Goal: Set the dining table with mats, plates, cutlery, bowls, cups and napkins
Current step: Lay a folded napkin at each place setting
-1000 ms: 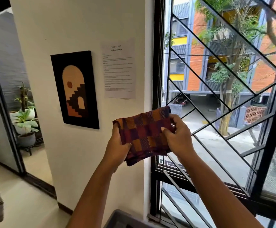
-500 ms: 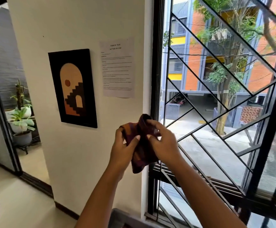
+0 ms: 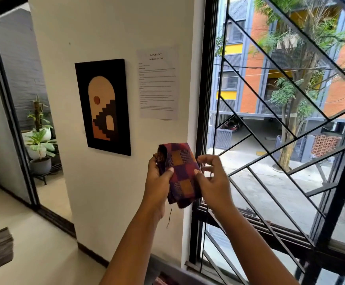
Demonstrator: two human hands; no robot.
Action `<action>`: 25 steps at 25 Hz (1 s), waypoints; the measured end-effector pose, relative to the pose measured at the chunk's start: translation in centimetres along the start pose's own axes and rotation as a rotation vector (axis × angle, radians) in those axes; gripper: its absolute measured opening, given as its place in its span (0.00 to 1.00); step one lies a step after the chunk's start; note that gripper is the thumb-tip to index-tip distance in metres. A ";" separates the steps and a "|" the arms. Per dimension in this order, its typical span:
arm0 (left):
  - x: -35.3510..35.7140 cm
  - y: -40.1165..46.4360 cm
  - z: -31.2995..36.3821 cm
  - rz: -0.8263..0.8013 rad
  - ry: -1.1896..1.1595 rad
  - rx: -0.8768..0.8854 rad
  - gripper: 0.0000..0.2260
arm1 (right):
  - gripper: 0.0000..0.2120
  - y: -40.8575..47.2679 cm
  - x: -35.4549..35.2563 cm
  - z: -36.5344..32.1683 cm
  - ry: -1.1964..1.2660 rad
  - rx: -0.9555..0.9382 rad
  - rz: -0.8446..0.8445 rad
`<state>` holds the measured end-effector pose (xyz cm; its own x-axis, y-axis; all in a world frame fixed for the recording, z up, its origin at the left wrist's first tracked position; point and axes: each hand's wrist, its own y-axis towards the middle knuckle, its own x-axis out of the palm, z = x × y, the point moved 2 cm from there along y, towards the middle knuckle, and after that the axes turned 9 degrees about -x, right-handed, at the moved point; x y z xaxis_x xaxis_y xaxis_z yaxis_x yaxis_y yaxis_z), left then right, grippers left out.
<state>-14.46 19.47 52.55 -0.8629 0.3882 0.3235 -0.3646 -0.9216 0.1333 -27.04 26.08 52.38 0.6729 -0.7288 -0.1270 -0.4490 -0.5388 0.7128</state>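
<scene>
Napkin, folded woven cloth in maroon, purple and orange checks [image 3: 179, 171]: I log it held up at chest height before the white wall, between both hands, well above anything that could be a table; no dining table shows in my view.

Left hand [image 3: 159, 182]: I see its fingers curled behind the cloth's left edge, thumb pressed over the front face. This is the firm hold.

Right hand [image 3: 212, 182]: thumb tip touches the cloth's right edge; the other fingers are half spread and loosely bent just to the right of it, closed on nothing that I can make out.

Key relation: the cloth's long axis runs near upright, tilted slightly, top fold above the fingertips, lower end and a loose thread hanging below the left palm. The cloth lies directly left of the right fingers, so I judge the right hand best placed to take the free edge for the next fold.

Other items: black-framed arch picture [image 3: 103, 105], printed paper sheet [image 3: 158, 83], black window grille [image 3: 280, 124].
</scene>
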 end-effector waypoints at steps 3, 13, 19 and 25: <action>-0.7 -0.3 0.4 -0.017 -0.113 -0.045 0.17 | 0.15 0.0 -0.8 0.6 0.095 0.266 -0.013; -2.0 -0.8 -0.5 -0.078 -0.212 -0.043 0.11 | 0.10 -1.5 0.0 2.3 0.443 0.335 -0.067; -4.2 0.6 -1.8 0.142 -0.193 -0.112 0.21 | 0.14 -1.6 -0.3 3.0 0.283 0.186 -0.092; -5.5 1.1 -1.5 -0.137 0.352 -0.104 0.23 | 0.13 -0.6 -1.0 3.8 0.164 0.194 -0.352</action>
<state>-10.64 16.36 49.54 -0.8644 0.5016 -0.0347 -0.5028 -0.8629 0.0513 -29.65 25.58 49.44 0.8822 -0.4182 -0.2165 -0.2675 -0.8234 0.5005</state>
